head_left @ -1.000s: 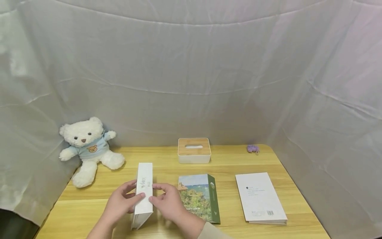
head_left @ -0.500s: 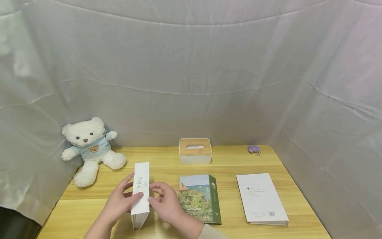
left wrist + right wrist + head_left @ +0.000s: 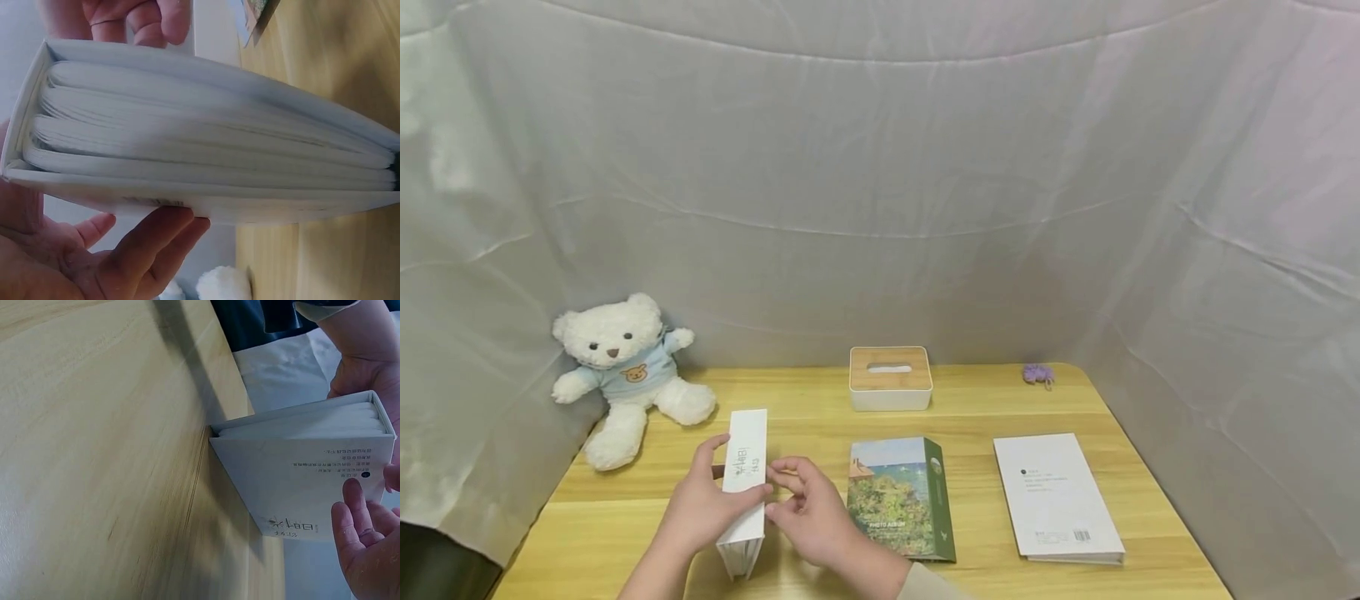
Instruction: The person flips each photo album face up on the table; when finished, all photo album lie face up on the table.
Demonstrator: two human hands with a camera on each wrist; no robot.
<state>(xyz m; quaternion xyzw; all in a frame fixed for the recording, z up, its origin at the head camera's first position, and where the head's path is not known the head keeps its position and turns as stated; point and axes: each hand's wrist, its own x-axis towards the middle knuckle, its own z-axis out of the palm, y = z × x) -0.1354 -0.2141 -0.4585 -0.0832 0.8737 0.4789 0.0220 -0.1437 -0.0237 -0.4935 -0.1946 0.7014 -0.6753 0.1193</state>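
Note:
A thick white photo album [image 3: 747, 454] stands on its page edges with the lettered spine up, left of the middle in the head view. My left hand [image 3: 707, 504] grips it, thumb across the spine and fingers on the left cover. Those fingers [image 3: 156, 237] rest on the back cover in the left wrist view, where the page bundles show. My right hand [image 3: 812, 508] is at the other side, loosely bent fingers against the right cover. In the right wrist view its fingertips [image 3: 353, 490] touch the front cover near the small print.
On the wooden table [image 3: 805, 425] lie a painted-cover photo album [image 3: 891, 500] and, farther right, a white album [image 3: 1056, 496]. A tissue box [image 3: 890, 379] and a purple scrunchie-like item [image 3: 1037, 375] are at the back. The teddy bear [image 3: 632, 375] sits back left.
Both hands have shifted slightly left with the white photo album. Its top has moved left, and my left thumb reaches farther across the spine. The other things have stayed put.

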